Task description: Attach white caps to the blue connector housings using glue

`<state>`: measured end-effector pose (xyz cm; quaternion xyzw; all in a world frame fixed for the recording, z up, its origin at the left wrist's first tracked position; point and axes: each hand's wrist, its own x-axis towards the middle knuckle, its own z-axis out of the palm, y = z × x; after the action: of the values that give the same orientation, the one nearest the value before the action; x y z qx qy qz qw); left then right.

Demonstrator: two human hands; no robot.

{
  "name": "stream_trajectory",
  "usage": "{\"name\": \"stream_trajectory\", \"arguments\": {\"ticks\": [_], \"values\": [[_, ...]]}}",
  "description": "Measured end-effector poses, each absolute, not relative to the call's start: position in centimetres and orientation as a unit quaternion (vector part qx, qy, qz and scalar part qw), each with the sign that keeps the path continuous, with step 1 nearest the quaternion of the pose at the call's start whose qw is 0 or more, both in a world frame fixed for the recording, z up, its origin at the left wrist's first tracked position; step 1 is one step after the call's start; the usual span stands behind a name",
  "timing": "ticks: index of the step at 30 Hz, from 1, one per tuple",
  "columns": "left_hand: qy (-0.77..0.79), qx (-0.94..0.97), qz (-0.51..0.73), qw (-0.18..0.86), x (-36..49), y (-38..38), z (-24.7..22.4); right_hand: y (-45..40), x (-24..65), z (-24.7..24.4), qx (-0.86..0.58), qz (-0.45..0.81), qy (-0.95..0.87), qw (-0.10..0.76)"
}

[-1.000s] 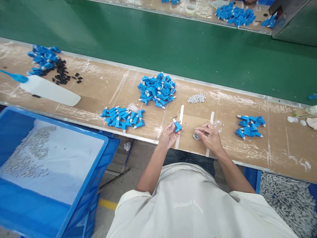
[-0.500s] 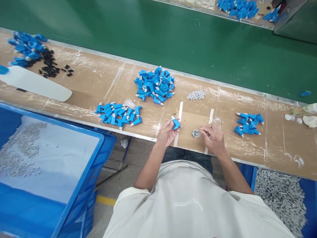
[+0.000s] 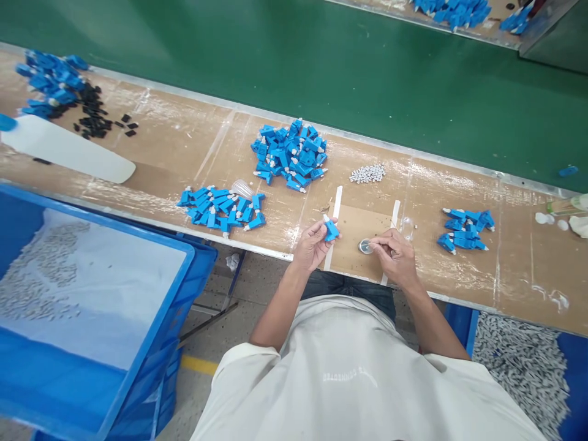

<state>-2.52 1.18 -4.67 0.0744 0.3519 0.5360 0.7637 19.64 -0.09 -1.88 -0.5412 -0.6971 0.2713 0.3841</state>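
My left hand is closed round a small blue plastic part with a white tip pointing up and away from me. Just beside a small round cup with grey content, my right hand is closed in a pinch at the cup's right rim. What its fingertips hold is too small to make out. Both hands are over the brown table between two white tape strips. A heap of similar blue parts lies beyond my left hand, and a spread-out group lies to its left.
Small white-grey pieces are piled past the cup. More blue parts lie to the right. At the left are a white bottle, black pieces and a blue crate. Another crate of grey pieces stands below the table's right side.
My hands stay nearly in place, with the blue part still in the left. The right fingertips still meet the cup's edge. The whole view has shifted slightly.
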Motion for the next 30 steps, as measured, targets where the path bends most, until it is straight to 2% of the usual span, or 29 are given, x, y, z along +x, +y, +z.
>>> {"name": "stream_trajectory", "arguments": {"ticks": [13, 22, 30], "values": [[0.322, 0.109, 0.482, 0.808, -0.3, -0.3, -2.5, 0.7, 21.3, -0.3, -0.532, 0.376, -0.592, 0.475], [0.311, 0.112, 0.431, 0.840, 0.8, -0.6, -2.1, -0.6, 20.2, 2.7, -0.515, 0.317, -0.588, 0.537], [0.291, 0.139, 0.419, 0.849, 1.1, -0.9, -1.6, -1.1, 19.1, 3.8, -0.494, 0.241, -0.655, 0.519]]}}
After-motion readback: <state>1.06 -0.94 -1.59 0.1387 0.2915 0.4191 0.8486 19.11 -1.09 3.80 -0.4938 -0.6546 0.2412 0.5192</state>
